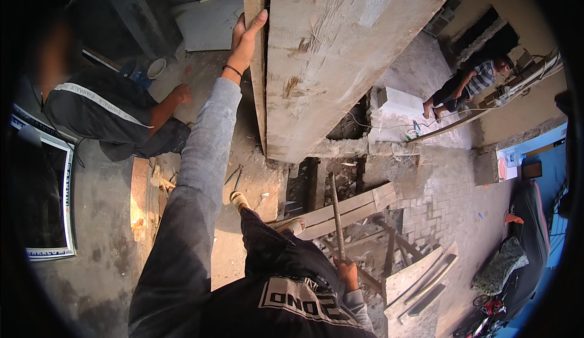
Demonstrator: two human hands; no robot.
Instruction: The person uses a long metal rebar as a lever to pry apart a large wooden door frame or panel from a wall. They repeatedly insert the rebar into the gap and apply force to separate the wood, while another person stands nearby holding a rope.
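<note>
Grey, rough-faced column point(350, 58) stands large at upper centre. Long board point(260, 79) runs along its left edge, dark gap between the two. Plank point(356, 209) lies by the dug opening point(304, 183), one sandalled foot point(295, 225) seemingly upon it, presumably for firmer footing. Slender bar point(337, 216) extends from the right hand point(347, 274) across the plank; fingers wrapped round its near end, likely leaving the length free. Left hand point(246, 43) at arm's length on the board, thumb across it, probably steadying; finger closure hidden, grip cannot be told.
</note>
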